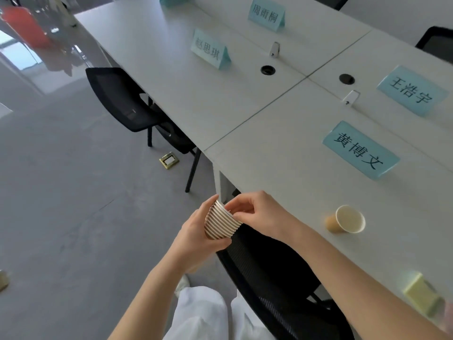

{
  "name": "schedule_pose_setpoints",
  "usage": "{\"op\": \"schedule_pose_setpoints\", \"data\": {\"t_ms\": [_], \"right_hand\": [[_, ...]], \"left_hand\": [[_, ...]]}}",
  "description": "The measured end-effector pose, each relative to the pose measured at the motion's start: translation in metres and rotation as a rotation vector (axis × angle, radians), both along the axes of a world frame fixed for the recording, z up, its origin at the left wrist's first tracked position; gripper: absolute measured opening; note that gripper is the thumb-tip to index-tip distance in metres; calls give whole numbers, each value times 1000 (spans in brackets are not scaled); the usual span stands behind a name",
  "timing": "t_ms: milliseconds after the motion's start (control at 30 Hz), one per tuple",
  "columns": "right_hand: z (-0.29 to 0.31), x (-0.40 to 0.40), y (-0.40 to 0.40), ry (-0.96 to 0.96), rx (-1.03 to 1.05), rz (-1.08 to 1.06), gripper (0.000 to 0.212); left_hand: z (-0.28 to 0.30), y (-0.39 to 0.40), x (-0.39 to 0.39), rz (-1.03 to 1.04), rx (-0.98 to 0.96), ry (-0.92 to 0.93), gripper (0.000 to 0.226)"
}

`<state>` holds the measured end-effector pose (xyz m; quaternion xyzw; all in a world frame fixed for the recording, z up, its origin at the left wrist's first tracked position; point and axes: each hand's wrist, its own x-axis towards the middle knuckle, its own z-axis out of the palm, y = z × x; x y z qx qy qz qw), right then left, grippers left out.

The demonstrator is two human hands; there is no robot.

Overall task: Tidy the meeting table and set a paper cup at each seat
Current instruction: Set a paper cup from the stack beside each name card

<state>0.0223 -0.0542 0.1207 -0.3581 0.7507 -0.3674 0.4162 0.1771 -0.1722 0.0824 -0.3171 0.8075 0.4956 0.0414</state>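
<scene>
White mtg table (282,133) w/ blue name cards; one paper cup (345,220) already set (nearest seat). Left hand (196,231) wraps the cup stack (221,223) steady; right hand (255,212) pinches top rim, prob. to peel one off.

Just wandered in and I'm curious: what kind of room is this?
Most likely an office meeting room. A long white table carries blue name cards at the seats, black chairs are tucked under it, and one paper cup already stands at a place.
</scene>
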Motion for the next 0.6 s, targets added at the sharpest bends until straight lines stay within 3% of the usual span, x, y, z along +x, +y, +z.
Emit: {"op": "schedule_pose_setpoints", "data": {"t_ms": [300, 600], "right_hand": [[2, 78, -173, 83, -6, 74, 21], [7, 94, -278, 113, -13, 55, 20]], "left_hand": [[9, -164, 80, 63, -80, -31, 99], [8, -265, 103, 104, -34, 1, 88]]}}
